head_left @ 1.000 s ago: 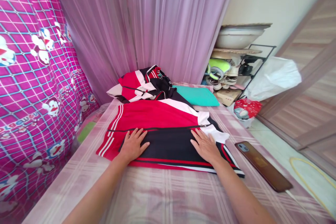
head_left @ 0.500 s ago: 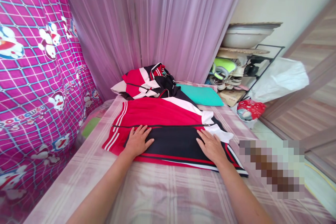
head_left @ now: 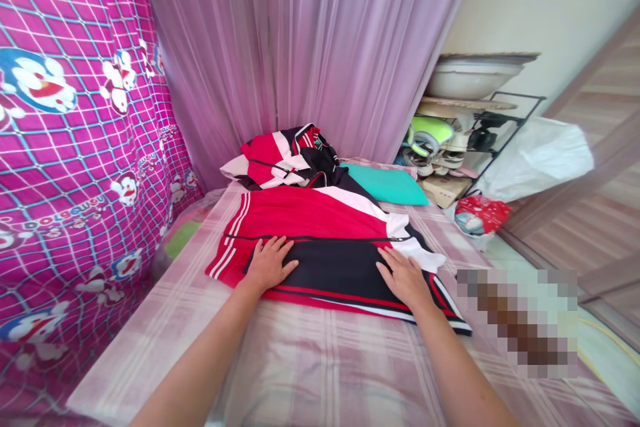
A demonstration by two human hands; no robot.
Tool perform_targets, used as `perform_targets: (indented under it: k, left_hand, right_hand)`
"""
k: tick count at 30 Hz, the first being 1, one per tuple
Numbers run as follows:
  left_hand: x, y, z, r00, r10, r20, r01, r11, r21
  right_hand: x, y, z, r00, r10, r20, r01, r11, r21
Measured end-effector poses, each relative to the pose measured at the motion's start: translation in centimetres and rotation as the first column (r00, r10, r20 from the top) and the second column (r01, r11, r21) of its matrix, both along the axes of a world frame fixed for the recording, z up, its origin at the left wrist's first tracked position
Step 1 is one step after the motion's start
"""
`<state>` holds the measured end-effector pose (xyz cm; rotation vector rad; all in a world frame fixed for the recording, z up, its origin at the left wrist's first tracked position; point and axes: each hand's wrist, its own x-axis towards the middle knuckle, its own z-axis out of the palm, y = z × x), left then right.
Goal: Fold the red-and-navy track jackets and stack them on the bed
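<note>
On my feed, the left hand (head_left: 271, 265) and right hand (head_left: 404, 279) lie palms down, fingers spread, on the dark part of a jacket (head_left: 333, 263), which rests flat on a plaid cloth (head_left: 290, 360). Past it I see crumpled clothes (head_left: 277, 157) beside a turquoise pad (head_left: 385, 184), then a purple curtain (head_left: 310, 33).

Left hand (head_left: 271, 263) and right hand (head_left: 405, 277) lie palm-down, fingers spread, on the black sleeve (head_left: 335, 270) folded across a red, white and black zip jacket (head_left: 295, 213). Jacket laid flat on plaid bedsheet (head_left: 295, 360). Behind it: crumpled matching garment (head_left: 261, 152), flat turquoise item (head_left: 389, 184), lilac curtain (head_left: 300, 47).
</note>
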<state>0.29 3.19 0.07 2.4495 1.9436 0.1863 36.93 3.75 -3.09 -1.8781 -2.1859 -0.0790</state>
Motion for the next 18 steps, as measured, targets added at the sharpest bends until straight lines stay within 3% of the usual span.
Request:
perform_targets:
  k: [18]
  left_hand:
    - [-0.33, 0.20, -0.06, 1.000, -0.006, -0.021, 0.006, 1.000, 0.007]
  right_hand:
    - [-0.56, -0.52, 0.72, 0.996, 0.017, -0.088, -0.014, 0.999, 0.039]
